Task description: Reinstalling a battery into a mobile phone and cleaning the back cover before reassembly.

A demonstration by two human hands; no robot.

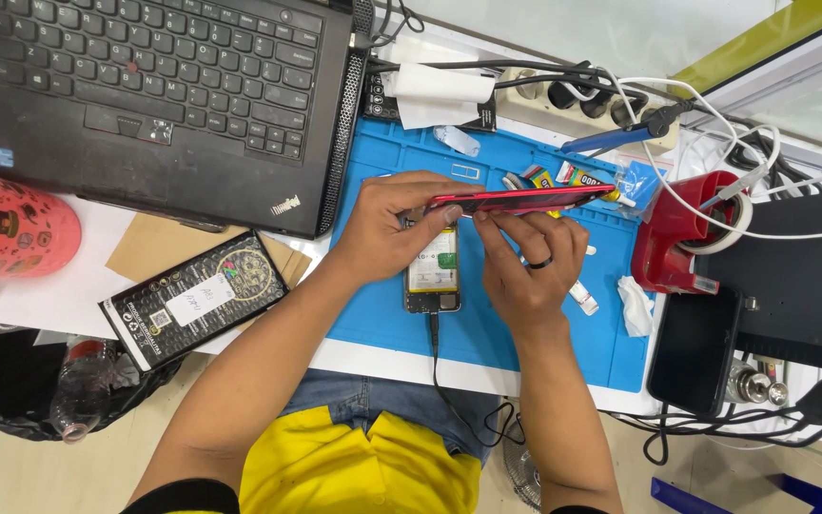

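From where I sit, the step in hand looks like parting or seating a thin red phone panel (523, 199), held edge-on at the centre of the frame just above an opened phone body (433, 271) that lies on the blue work mat (487, 333) with a dark cable running off its lower end. My left hand (387, 228) is clamped on the panel's left end, thumb under and fingers over; my right hand (525, 262), wearing a dark ring, pinches its lower edge from beneath, fingers together on it. I judge the next move calls for a steady, even grip along that edge, since the panel looks thin and apt to flex. At lower left of the frame lies a flat black package (197, 300) with a white rectangular label, tilted on brown card. Further right stands a red tape holder (682, 233). Across the upper left the black laptop (159, 95) carries small coloured stickers on its left corner.
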